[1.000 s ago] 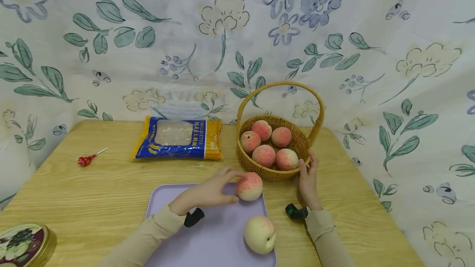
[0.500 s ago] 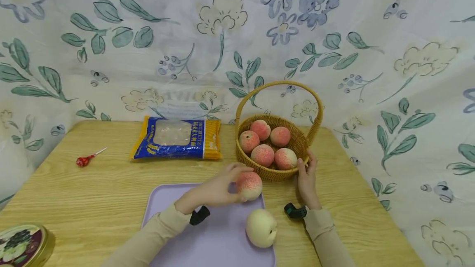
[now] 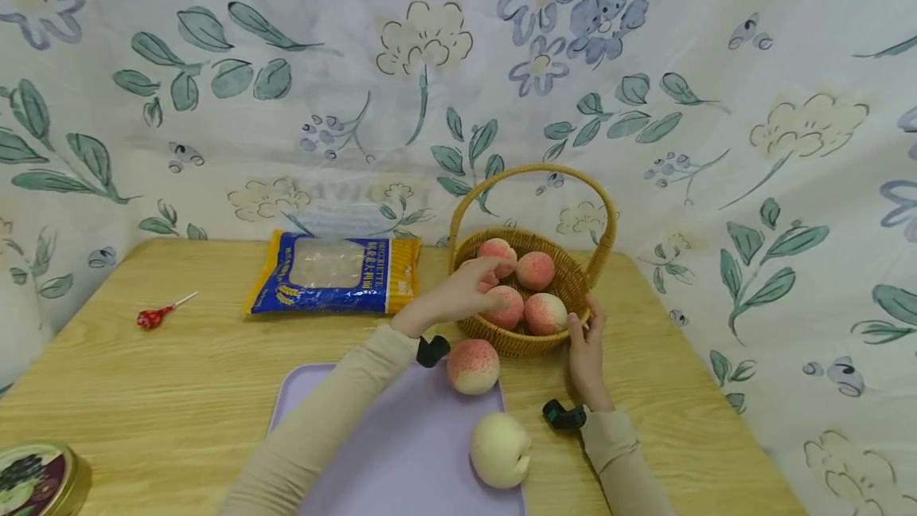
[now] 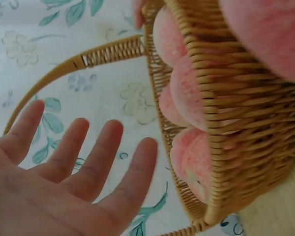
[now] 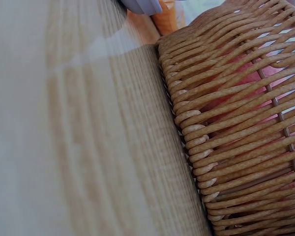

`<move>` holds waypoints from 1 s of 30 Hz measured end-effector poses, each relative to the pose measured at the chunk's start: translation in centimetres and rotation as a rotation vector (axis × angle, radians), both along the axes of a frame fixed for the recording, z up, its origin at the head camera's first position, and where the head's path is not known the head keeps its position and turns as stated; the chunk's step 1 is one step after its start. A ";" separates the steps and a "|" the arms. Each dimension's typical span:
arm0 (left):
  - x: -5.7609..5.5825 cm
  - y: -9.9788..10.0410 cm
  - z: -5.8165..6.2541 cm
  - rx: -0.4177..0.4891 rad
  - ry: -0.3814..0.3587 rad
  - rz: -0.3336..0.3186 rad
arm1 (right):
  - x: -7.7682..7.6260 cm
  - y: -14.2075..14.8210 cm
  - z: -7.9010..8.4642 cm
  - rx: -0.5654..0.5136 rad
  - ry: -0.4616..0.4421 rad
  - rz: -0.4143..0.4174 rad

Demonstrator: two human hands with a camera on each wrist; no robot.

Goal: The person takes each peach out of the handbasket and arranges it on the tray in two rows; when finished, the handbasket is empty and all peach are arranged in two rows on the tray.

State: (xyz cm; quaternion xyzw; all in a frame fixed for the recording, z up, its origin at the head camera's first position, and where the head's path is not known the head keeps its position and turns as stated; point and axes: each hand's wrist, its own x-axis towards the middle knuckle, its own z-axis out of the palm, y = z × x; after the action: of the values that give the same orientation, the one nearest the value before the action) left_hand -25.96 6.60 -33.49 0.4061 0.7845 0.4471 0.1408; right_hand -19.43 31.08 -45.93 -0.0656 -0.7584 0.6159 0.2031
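My left hand point(image 3: 462, 291) hovers over the left side of the wicker basket point(image 3: 512, 342) with nothing in it. In the left wrist view its fingers are spread and fairly straight, apart from the basket's rim. Several pink peaches, among them a paler one point(image 3: 546, 314), lie inside the basket; the hand partly covers some in the head view. My right hand point(image 3: 587, 357) grips the basket's right rim, thumb toward the inside. A pink-and-cream peach point(image 3: 473, 367) rests at the far right corner of the lilac tray point(image 3: 408, 452), and a cream peach point(image 3: 500, 451) sits at its right edge.
A blue and yellow pasta bag point(image 3: 333, 273) lies left of the basket at the back of the table. A red lollipop point(image 3: 152, 318) is farther left. A round tin point(image 3: 36, 478) stands at the front left. Floral cloth point(image 3: 344, 62) hangs behind.
My left hand has left the peach at the tray's corner and moved up and right over the basket. That peach stays on the tray. The right hand keeps its hold on the rim.
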 end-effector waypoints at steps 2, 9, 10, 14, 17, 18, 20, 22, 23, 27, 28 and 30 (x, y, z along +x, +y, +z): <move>-0.8 1.1 0.4 -0.051 -0.019 0.008 | 0.1 0.1 0.0 -0.010 -0.007 0.004; -3.1 4.3 0.4 -0.181 -0.120 -0.006 | 0.2 0.3 0.2 -0.020 -0.022 0.016; -3.4 4.6 0.2 -0.202 -0.136 -0.004 | 0.3 0.2 0.2 -0.019 -0.023 0.016; -4.2 5.6 -0.5 -0.255 -0.294 -0.015 | 0.2 0.0 0.1 -0.035 -0.013 0.022; -4.6 6.5 -1.1 -0.270 -0.416 -0.036 | 0.2 0.0 0.1 -0.045 -0.006 0.018; -4.7 6.8 -1.3 -0.286 -0.446 -0.031 | 0.2 0.0 0.1 -0.042 -0.006 0.015; -4.8 7.1 -1.8 -0.338 -0.456 -0.028 | 0.1 -0.2 0.0 -0.035 -0.018 0.016; -5.1 7.4 -2.2 -0.414 -0.407 -0.068 | 0.1 -0.4 0.0 -0.017 -0.033 0.011; -5.3 7.4 -2.4 -0.449 -0.393 -0.080 | 0.1 -0.4 0.0 -0.020 -0.040 0.012; -5.8 7.9 -2.9 -0.563 -0.232 -0.122 | 0.4 -0.4 0.7 -0.044 -0.050 0.014; -5.9 8.0 -3.0 -0.577 -0.206 -0.101 | 0.5 -0.5 1.0 -0.049 -0.046 0.016; -5.8 8.2 -3.3 -0.590 -0.182 -0.071 | 0.4 -0.1 0.9 -0.055 -0.047 0.014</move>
State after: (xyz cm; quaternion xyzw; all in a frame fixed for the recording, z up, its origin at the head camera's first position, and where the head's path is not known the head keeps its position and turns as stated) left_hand -31.79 14.82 -36.82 0.3332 0.8499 0.2294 0.3376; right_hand -19.05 31.00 -45.02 -0.0803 -0.7462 0.6361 0.1791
